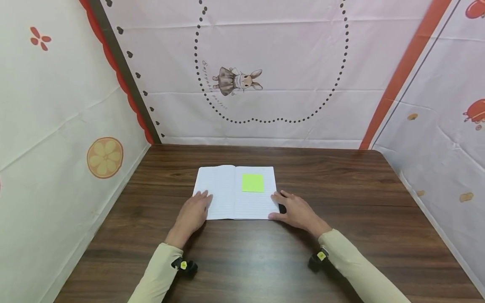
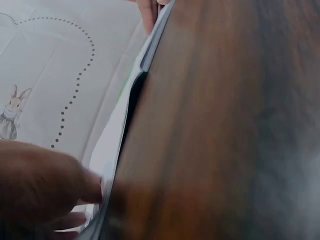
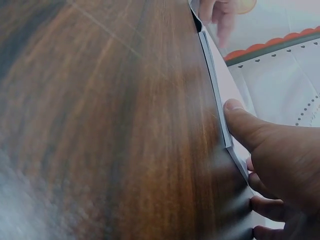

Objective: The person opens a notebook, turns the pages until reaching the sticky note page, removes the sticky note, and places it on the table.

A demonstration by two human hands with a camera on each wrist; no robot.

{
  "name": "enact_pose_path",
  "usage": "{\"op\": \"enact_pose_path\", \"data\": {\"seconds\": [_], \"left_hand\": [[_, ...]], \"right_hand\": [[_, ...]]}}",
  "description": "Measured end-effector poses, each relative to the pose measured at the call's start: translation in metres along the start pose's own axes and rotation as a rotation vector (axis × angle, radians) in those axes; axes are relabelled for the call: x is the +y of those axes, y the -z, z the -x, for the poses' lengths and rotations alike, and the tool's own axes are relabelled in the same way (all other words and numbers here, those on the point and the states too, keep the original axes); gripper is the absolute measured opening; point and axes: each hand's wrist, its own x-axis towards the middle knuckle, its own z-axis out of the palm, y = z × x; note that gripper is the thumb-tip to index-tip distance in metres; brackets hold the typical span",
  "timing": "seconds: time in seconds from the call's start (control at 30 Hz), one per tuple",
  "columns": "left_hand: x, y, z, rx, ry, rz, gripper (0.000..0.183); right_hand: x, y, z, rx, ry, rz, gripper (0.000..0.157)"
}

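A lined notebook (image 1: 223, 206) lies spread flat on the wooden table, with a bright green sticky note (image 1: 253, 183) on the upper part of its right page. My left hand (image 1: 193, 212) rests over the outer edge of the left page, fingers pointing away from me. At the opposite edge, my right hand (image 1: 297, 210) touches the right page with its thumb and a fingertip. In the right wrist view that thumb (image 3: 240, 117) lies on the page, while the other fingers are at its side, partly hidden. The left fingers are partly hidden in the left wrist view.
The dark wooden table (image 1: 360, 202) extends around the notebook on all sides. Printed white cloth (image 1: 284, 54) hangs behind it and along both sides, meeting the table edges. Each forearm wears a black wrist device, such as the one (image 1: 185, 267) on the left.
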Motion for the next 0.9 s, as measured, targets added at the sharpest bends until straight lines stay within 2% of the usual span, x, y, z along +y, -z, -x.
{"op": "enact_pose_path", "data": {"seconds": [0.03, 0.13, 0.27, 0.5, 0.73, 0.8, 0.9], "left_hand": [[0.0, 0.001, 0.001, -0.041, -0.01, -0.007, 0.04], [0.0, 0.003, 0.005, -0.145, 0.03, 0.011, 0.044], [-0.003, 0.008, 0.009, -0.191, 0.083, 0.018, 0.056], [-0.009, 0.01, 0.01, -0.211, 0.074, 0.055, 0.065], [-0.012, 0.01, 0.011, -0.219, 0.081, 0.068, 0.065], [-0.013, 0.01, 0.011, -0.222, 0.083, 0.075, 0.065], [-0.013, 0.01, 0.012, -0.222, 0.086, 0.092, 0.065]], "right_hand": [[0.0, 0.0, 0.0, 0.0, 0.002, 0.002, 0.083], [0.0, 0.0, -0.001, -0.004, 0.008, 0.001, 0.083], [0.001, 0.0, -0.002, -0.01, 0.012, 0.01, 0.083], [-0.002, 0.012, -0.007, -0.051, 0.021, 0.092, 0.08], [-0.018, 0.046, -0.034, -0.234, 0.06, 0.193, 0.065], [-0.021, 0.052, -0.045, -0.232, 0.082, 0.189, 0.063], [-0.024, 0.052, -0.06, -0.139, 0.146, 0.175, 0.061]]}}
